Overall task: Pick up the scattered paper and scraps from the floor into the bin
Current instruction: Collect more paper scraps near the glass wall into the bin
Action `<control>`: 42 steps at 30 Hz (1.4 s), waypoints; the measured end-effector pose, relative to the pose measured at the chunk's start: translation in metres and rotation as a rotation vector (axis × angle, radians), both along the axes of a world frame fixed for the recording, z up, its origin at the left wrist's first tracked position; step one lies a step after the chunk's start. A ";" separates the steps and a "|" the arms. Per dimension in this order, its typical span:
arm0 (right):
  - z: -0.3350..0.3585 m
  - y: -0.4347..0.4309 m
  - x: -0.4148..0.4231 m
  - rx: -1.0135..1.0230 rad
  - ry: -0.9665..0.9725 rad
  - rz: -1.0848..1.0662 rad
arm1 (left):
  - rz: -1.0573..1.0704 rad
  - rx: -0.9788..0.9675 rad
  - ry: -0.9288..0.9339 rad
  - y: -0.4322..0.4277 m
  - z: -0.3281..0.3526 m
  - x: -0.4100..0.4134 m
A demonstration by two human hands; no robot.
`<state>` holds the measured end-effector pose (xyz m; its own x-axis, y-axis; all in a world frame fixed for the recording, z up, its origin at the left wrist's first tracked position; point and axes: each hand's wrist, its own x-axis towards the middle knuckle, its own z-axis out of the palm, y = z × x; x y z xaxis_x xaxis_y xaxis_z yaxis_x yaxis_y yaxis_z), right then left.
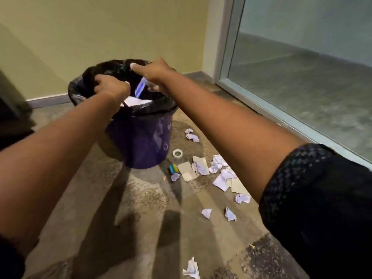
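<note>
Reached both arms out over the purple bin [141, 141], standing on the floor [130, 208] close to the wall [100, 27]. Curled the fingers of the left hand [111, 86] into the bunched black liner [153, 106] at the rim, seemingly gripping it to hold the mouth open for the drop. Hovered the right hand [156, 73] above the opening, one finger stretched straight toward the far rim, the rest tucked out of sight under the palm. Could not tell whether pinching or merely above the blue-and-white scrap [141, 88] just beneath it, poised over the white paper [136, 101] already inside. Left much of the job undone, by the look of it: crumpled paper [218, 164], flat card pieces [187, 171], a tape roll [177, 153] and a small blue-and-yellow object [173, 169] scattered just beside the bin, with further scraps [230, 214] lying nearer the camera.
</note>
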<state>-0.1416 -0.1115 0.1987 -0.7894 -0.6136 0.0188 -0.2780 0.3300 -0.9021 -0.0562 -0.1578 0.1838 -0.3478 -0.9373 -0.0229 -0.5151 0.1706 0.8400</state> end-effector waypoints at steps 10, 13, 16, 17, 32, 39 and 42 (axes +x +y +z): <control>-0.008 0.091 0.019 -0.333 -0.078 0.011 | -0.320 -0.593 0.132 0.105 -0.049 0.020; -0.054 0.165 0.030 -0.200 0.164 -0.029 | -0.556 -0.628 -0.005 0.155 -0.101 0.037; -0.129 0.247 0.048 0.066 0.286 -0.068 | -0.831 -0.682 -0.208 0.204 -0.164 0.059; -0.152 0.273 0.057 0.143 0.309 -0.064 | -0.919 -0.660 -0.287 0.219 -0.181 0.067; -0.316 0.493 0.205 0.784 0.575 0.226 | -2.081 -1.280 -0.675 0.267 -0.272 0.115; -0.336 0.505 0.200 0.746 0.941 0.287 | -2.194 -1.284 -0.327 0.271 -0.287 0.115; -0.317 0.504 0.184 0.742 0.838 0.221 | -2.173 -1.288 -0.324 0.272 -0.289 0.106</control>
